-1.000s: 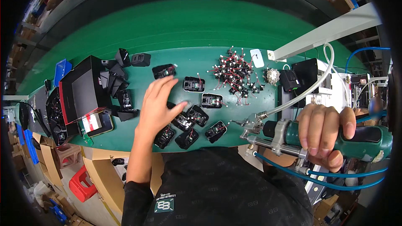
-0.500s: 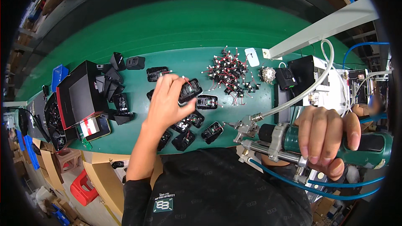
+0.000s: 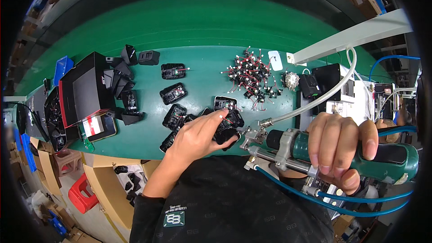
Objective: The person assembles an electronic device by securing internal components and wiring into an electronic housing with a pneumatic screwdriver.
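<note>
Above the green bench, my left hand [image 3: 193, 137] is closed on a black plastic housing [image 3: 226, 136], thumb at its near edge and fingers across the far side. My fingers partly hide it. My right hand [image 3: 339, 146] grips a green electric screwdriver [image 3: 391, 157] with a metal feed head [image 3: 255, 136] clamped on its front. That head points left, its tip right beside the housing; whether they touch I cannot tell. Other open black housings with small circuit boards lie around my left hand, among them one housing [image 3: 173, 93] and another [image 3: 173, 71] farther back.
A pile of small black parts with red wires [image 3: 249, 74] lies at the back centre. Beside it is a heap of small metal pieces [image 3: 290, 81]. At left stand a black box [image 3: 85, 94] and black covers [image 3: 121, 81]. A clear hose [image 3: 333, 94] and blue hoses [image 3: 288, 186] trail from the screwdriver.
My left hand has brought a housing nearer and to the right, down to the screwdriver's tip. My right hand has shifted the screwdriver slightly left. One housing now lies uncovered where my left hand was.
</note>
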Tool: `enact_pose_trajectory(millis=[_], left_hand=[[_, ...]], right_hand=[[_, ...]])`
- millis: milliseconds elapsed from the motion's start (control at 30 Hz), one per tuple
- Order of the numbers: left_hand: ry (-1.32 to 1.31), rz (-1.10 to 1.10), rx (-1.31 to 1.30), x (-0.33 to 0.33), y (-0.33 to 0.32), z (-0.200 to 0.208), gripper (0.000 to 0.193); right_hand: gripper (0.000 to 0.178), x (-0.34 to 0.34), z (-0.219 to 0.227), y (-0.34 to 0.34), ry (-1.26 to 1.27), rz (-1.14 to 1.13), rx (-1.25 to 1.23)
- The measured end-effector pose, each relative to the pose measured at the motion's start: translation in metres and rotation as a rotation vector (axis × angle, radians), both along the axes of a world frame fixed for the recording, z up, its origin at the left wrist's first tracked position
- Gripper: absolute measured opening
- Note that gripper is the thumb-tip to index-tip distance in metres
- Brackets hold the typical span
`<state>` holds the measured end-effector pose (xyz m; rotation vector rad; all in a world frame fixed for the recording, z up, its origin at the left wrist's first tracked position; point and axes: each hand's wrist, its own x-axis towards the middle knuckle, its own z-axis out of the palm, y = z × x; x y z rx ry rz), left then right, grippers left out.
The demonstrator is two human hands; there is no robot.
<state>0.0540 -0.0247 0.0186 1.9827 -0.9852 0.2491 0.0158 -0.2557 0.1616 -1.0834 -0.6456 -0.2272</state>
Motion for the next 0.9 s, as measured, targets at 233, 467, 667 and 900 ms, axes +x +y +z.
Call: enact_pose_trajectory(millis=[233,467,667,900], left_hand=[[-0.003,-0.024,0.029,-0.002,-0.001,0.004,0.062],[0.023,-0.075,-0.012,-0.005,-0.004,0.010,0.058],[0.025,-0.057,-0.057,-0.010,-0.002,0.003,0.053],[0.210,-0.111,0.010,-0.013,0.007,0.005,0.057]], right_hand=[[0.040,-0.004,0.001,-0.004,-0.030,0.010,-0.004],[0.033,-0.006,0.003,-0.002,-0.009,0.009,-0.028],[0.023,-0.001,-0.004,0.011,-0.037,0.070,0.035],[0.037,-0.008,0.007,-0.010,-0.033,0.152,0.036]])
